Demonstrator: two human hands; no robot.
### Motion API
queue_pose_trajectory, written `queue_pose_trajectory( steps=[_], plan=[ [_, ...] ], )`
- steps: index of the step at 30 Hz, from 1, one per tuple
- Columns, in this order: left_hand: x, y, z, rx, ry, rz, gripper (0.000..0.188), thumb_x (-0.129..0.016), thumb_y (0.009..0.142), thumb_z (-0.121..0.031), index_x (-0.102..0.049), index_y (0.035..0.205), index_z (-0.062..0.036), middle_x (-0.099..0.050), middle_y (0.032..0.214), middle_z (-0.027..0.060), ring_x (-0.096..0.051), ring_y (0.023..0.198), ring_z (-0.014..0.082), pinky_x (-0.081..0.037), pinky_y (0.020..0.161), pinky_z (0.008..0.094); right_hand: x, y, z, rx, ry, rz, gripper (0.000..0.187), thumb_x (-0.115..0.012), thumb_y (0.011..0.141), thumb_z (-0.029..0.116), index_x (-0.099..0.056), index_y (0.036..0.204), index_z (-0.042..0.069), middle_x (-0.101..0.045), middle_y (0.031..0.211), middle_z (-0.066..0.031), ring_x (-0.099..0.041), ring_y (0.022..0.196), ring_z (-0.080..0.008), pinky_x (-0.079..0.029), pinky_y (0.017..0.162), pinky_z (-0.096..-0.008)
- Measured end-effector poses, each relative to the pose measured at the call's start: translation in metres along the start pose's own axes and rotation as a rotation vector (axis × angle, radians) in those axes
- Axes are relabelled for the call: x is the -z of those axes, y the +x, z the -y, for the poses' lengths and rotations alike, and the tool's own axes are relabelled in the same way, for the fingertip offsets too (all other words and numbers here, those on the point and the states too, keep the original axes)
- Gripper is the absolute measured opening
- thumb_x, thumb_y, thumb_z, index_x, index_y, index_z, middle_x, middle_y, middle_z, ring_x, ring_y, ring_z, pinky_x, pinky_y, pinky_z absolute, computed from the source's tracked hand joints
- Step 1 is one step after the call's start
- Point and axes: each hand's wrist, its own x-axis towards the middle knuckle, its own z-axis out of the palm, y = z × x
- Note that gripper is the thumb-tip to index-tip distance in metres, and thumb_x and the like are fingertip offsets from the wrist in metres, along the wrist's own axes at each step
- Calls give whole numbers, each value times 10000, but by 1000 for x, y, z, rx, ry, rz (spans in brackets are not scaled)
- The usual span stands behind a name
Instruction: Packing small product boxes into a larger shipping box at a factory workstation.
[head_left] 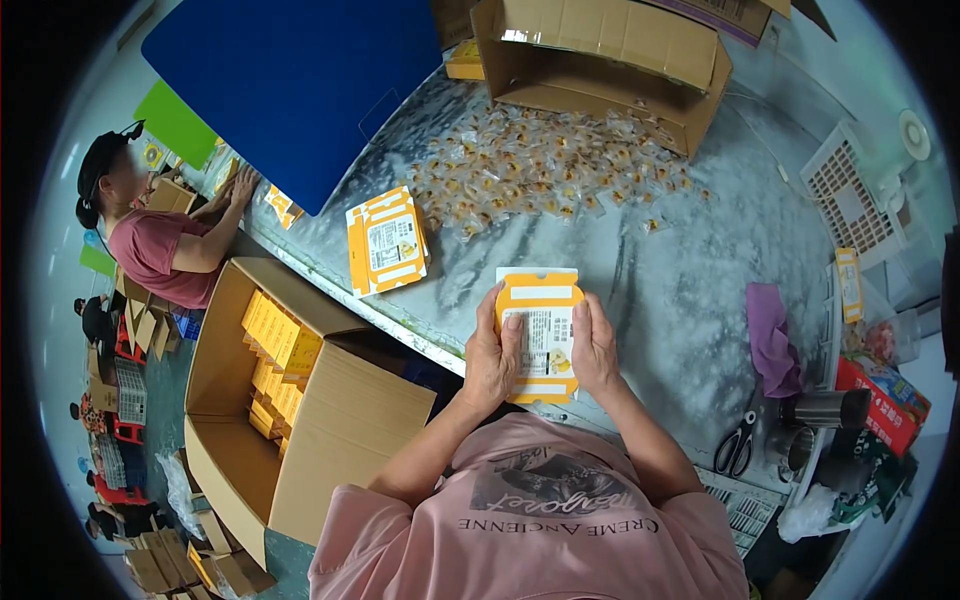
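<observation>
Between my two hands is a yellow and white flat carton, held near the front edge of the table. My left hand grips its left side, thumb on the printed face. My right hand closes on the right side in the same way. To the left lies a stack of similar flat cartons on the grey marbled tabletop. Farther back, many small clear-wrapped pieces are spread in a heap in front of a tipped cardboard box.
An open carton with yellow boxes stands at the left below the table. A blue panel rises at the back left, with a co-worker beyond. At right lie a purple cloth, black scissors and a metal cup.
</observation>
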Motion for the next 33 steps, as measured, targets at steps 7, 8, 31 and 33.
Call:
queue_pose_trajectory(
  steps=[7,8,31,33],
  plan=[
    [-4,-8,-1,154,-190,-7,346,-396,1067,-298,-529,939,-6,-551,733,30,-428,693,80,-415,606,276,7,-5,-16,277,-164,-47,182,-489,1016,151,-475,912,2,-517,667,-111,-523,586,-196,-411,549,-349],
    [-3,-6,-3,151,-196,-4,346,-396,1067,-298,-529,939,-6,-551,733,30,-428,693,80,-415,606,276,8,-4,-16,300,-184,-59,170,-509,1007,146,-480,923,1,-529,663,-105,-536,589,-204,-420,554,-345],
    [-19,36,-13,90,-139,261,231,-608,973,-204,-579,994,24,-609,822,68,-540,663,95,-443,562,260,33,37,-18,288,-369,79,242,-684,870,122,-594,1050,-12,-493,1281,-225,-650,928,-318,-532,779,-383],
    [-24,40,-1,107,-178,253,228,-539,1015,-213,-555,1037,13,-573,800,2,-481,675,44,-399,561,213,29,42,-31,314,-377,35,344,-681,874,119,-528,1156,-4,-487,1286,-228,-653,927,-329,-530,800,-393]
  ],
)
